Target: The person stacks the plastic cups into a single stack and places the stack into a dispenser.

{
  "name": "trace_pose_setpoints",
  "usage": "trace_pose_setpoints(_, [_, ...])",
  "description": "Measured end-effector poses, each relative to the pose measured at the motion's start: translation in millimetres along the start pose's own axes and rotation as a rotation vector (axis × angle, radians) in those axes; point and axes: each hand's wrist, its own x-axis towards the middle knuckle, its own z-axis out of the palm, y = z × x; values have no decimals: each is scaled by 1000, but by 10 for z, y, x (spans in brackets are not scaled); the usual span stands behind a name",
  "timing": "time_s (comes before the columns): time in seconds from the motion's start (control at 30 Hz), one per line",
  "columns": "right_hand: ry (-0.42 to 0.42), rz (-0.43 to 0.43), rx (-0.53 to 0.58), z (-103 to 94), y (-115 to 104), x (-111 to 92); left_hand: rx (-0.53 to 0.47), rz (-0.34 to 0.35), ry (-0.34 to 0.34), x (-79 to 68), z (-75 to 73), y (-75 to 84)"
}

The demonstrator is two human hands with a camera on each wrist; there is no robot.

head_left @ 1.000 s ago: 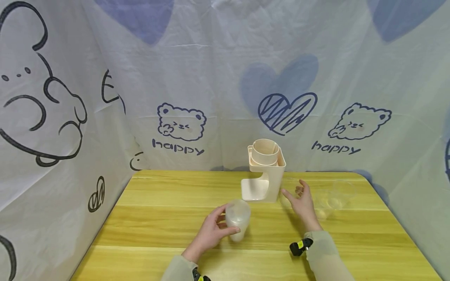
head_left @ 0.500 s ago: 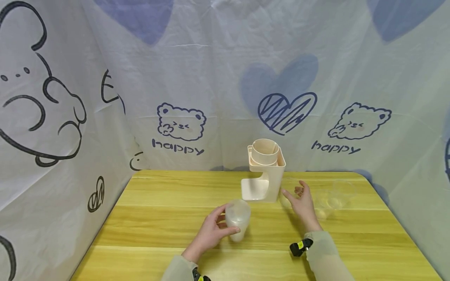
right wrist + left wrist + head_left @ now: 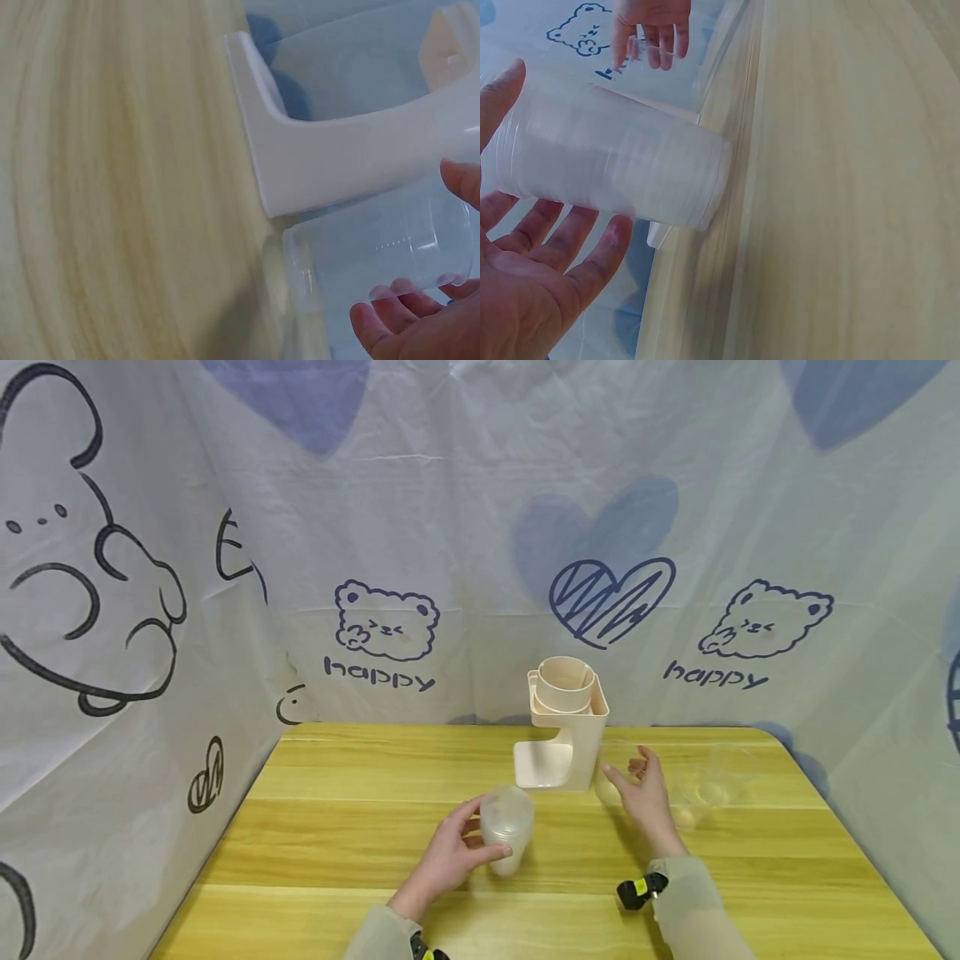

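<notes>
My left fingers (image 3: 600,262) held the cup stack (image 3: 507,827) on or just above the surface (image 3: 337,827), I couldn't tell which; my right fingers (image 3: 367,324) held a clear cup (image 3: 352,251) beside the holder (image 3: 588,752). I judged soft squeezes best.

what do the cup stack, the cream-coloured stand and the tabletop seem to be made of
Cup stack: probably thin plastic, translucent and faintly glossy; nested rims show as rings. Cream-coloured stand: likely hard plastic, smooth, opaque; rounded corners and small highlights suggest moulding. Tabletop: wood or wood-look laminate, satin-looking; grain streaks show, but which is unclear.
</notes>
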Motion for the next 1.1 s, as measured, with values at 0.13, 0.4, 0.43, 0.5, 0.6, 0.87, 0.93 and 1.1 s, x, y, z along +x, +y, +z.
trace_pose_setpoints(0.13, [8,-6,0,-9,-57,-42,8,-2,10,-18,14,36])
trace_pose_setpoints(0.4, [-9,-19,38,-51,-189,-152,60,3,15,-64,40,222])
trace_pose_setpoints(0.43, [-13,-21,40,-59,-203,-168,65,4,13,-62,38,209])
trace_pose_setpoints(0.5, [-21,-20,42,-73,-231,-200,71,6,5,-49,33,156])
trace_pose_setpoints(0.6, [-35,-22,52,-85,-272,-244,63,13,-12,-22,20,68])
trace_pose_setpoints(0.87, [-85,-78,68,-66,-381,-354,13,44,-32,18,3,8])
trace_pose_setpoints(0.93, [-97,-98,73,-61,-410,-388,12,44,-27,25,2,10])
trace_pose_setpoints(1.1, [-132,-149,106,-55,-493,-477,-4,41,-22,37,8,17])
